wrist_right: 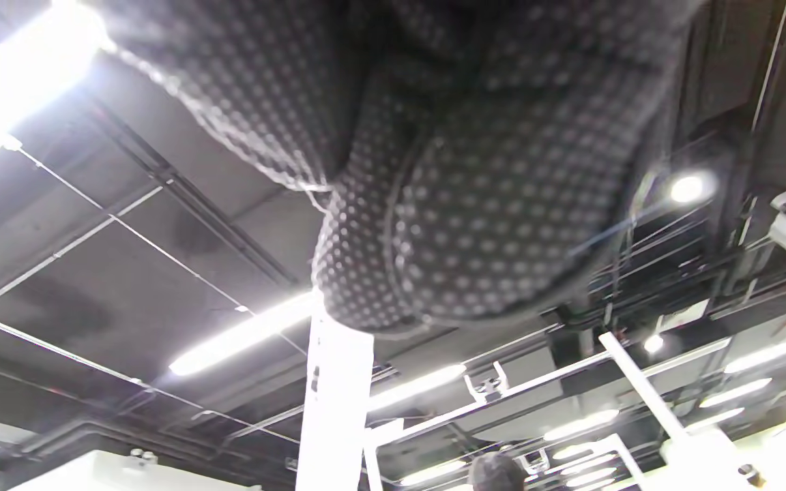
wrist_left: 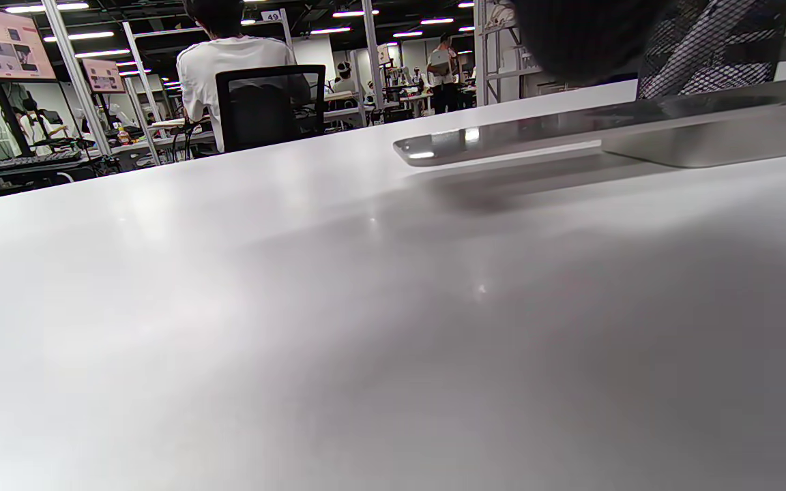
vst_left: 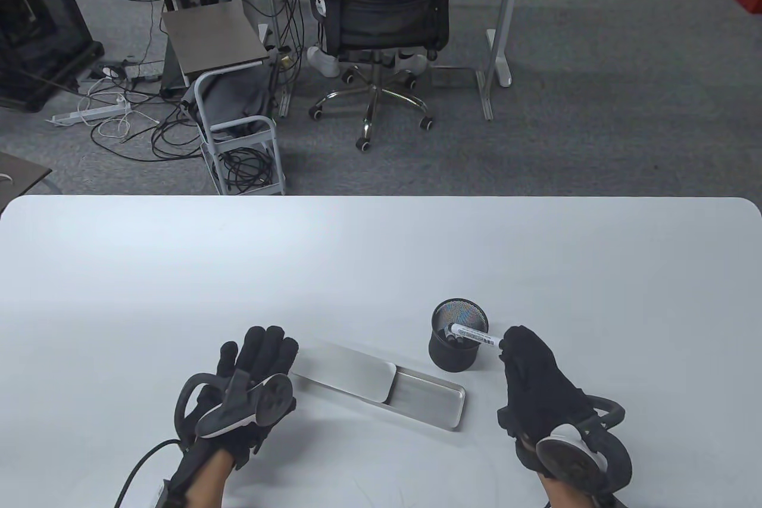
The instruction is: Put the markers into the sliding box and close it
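Note:
A silver sliding box (vst_left: pixel 381 386) lies slantwise on the white table (vst_left: pixel 381 258), its lid (vst_left: pixel 345 373) pulled left so the tray's right part (vst_left: pixel 428 398) is uncovered and bare. My left hand (vst_left: pixel 262 350) lies flat with straight fingers by the box's left end; whether it touches I cannot tell. Right of the box stands a black mesh cup (vst_left: pixel 455 347) with markers inside. My right hand (vst_left: pixel 515 353) pinches a white marker (vst_left: pixel 473 335) by its end, its other end over the cup. In the left wrist view the box (wrist_left: pixel 570 133) shows low and close. In the right wrist view, gloved fingers (wrist_right: pixel 468 204) hold the marker (wrist_right: pixel 335 409).
The table's far edge (vst_left: pixel 381 197) runs across the middle of the table view. Beyond it on the floor stand a black office chair (vst_left: pixel 384 8), a small wire cart (vst_left: pixel 241 145) and loose cables. A seated person (wrist_left: pixel 229 61) shows in the left wrist view.

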